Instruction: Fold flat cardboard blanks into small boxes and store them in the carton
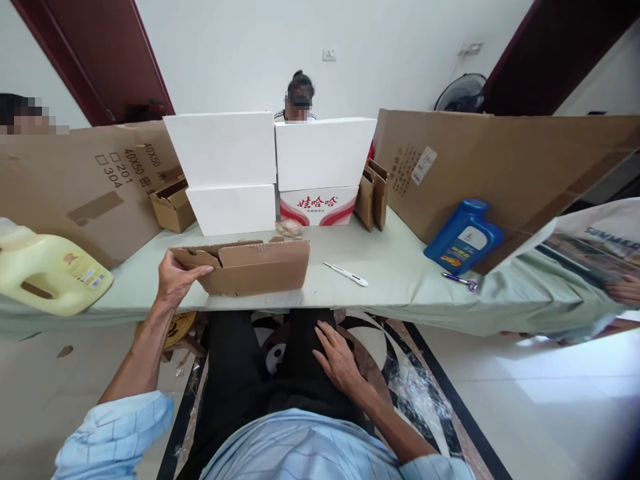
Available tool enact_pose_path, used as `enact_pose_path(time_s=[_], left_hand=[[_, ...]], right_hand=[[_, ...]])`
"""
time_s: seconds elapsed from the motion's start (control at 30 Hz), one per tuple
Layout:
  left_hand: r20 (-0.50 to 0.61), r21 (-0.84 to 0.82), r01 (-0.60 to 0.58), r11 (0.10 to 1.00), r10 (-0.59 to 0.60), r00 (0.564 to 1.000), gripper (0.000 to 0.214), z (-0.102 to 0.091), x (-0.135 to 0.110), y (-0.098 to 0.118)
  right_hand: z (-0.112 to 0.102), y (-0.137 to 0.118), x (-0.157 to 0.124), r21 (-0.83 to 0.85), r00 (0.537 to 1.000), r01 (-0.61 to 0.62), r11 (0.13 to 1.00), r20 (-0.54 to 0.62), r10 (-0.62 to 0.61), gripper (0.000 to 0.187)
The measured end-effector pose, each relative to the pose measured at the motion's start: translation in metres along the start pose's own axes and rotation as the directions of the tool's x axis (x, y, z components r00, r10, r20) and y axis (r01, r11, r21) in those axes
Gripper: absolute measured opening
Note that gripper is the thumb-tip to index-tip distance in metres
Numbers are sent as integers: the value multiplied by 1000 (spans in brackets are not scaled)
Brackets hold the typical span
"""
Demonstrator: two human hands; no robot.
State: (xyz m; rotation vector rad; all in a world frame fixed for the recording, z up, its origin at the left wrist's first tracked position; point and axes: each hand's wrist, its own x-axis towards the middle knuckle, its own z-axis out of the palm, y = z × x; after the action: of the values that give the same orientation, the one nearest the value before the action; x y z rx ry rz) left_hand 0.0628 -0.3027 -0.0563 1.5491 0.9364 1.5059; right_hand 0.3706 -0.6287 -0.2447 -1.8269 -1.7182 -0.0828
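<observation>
A brown cardboard box point(255, 270) stands on the near edge of the table, long side toward me. My left hand point(176, 275) grips its left end, thumb on the front and the other fingers partly hidden behind. On my dark trouser leg rests my right hand point(340, 357), fingers stretched out and holding nothing. To the right of the box lies a white pen-shaped cutter point(346, 274). A small crumpled, pale wrapped item point(289, 228) sits just behind the box.
White boxes point(225, 150) are stacked across the table's back, one with red print point(319, 208). Cardboard panels point(500, 173) flank both sides. A yellow jug point(55, 270) stands left; a blue bottle point(465, 237) and a purple pen-like item point(459, 281) lie right. Other people sit around.
</observation>
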Motion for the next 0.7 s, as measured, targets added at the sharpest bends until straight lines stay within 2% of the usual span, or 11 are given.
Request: enact_pose_path(time_s=[0.07,0.1,0.13,0.2,0.27,0.33,0.43,0.57,0.7], left_hand=[[19,-23,40,999,-40,999,88,-4,-3,2],[29,-33,57,998,-56,998,85,-6,-4,3],[42,-42,72,997,-70,997,83,-7,-5,3],[72,-63,100,993,-96,993,80,-9,-8,4],[105,-83,130,988,-122,987,77,-9,-11,4],[144,-86,169,982,-155,977,75,-8,-13,3],[198,-73,220,973,-202,959,73,-5,-15,2],[215,-69,245,967,-226,950,70,-5,-18,-4],[159,-76,218,973,-204,966,68,-7,-19,-11]], right_hand=[[-6,21,-42,-85,982,-173,981,65,179,32],[-14,30,-54,-104,972,-212,972,85,221,28],[-24,37,-60,-117,964,-234,965,99,246,29],[-47,42,-50,-91,967,-220,971,110,229,33],[-67,38,-17,6,981,-180,984,70,179,29],[-82,28,30,164,992,-118,979,-27,124,25],[-90,16,101,351,988,-56,935,-118,104,38],[-79,13,171,475,993,-69,877,-54,108,70],[-67,10,210,560,993,-112,821,31,114,99]])
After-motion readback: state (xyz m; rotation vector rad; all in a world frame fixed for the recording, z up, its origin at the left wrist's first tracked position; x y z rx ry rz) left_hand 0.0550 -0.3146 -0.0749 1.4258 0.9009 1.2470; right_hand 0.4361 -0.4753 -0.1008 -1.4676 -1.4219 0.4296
